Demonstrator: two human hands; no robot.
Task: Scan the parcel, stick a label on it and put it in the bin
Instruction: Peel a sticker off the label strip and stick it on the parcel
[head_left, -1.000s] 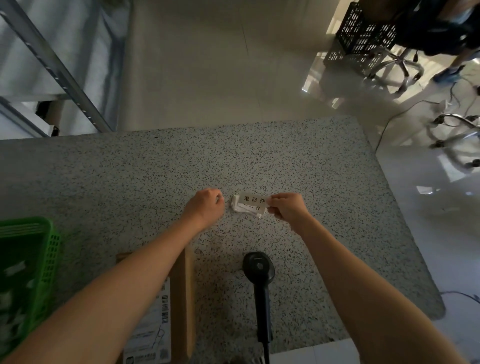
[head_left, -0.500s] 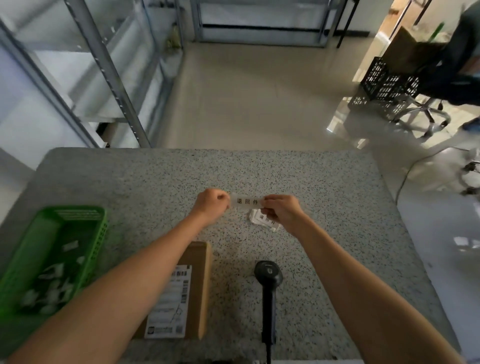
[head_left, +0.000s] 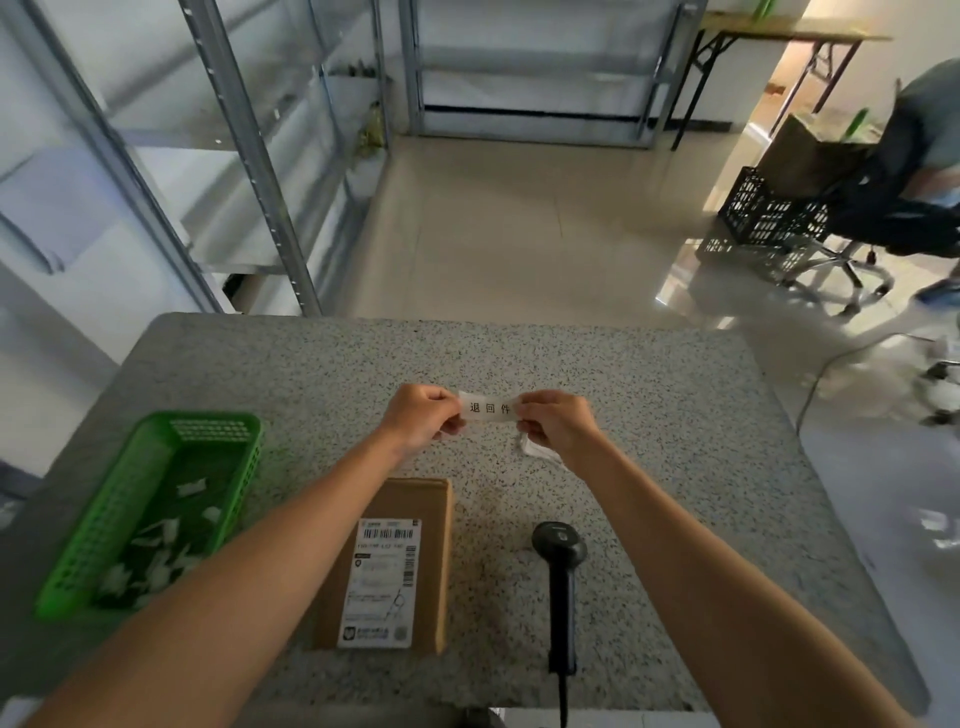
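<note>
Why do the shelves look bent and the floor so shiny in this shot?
Head view: the wide-angle lens bows the shelving posts outward toward the edges; daylight from the right glares off the glossy floor; the label pinched between both hands is sharp enough to read, while the green basket and the frame's edges look soft.

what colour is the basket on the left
Green basket, best seen in the head view.

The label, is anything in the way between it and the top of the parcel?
Nothing visible. The label is pinched between the left hand and right hand above bare countertop, and the parcel lies nearer the person, its top uncovered beside the left forearm.
</note>
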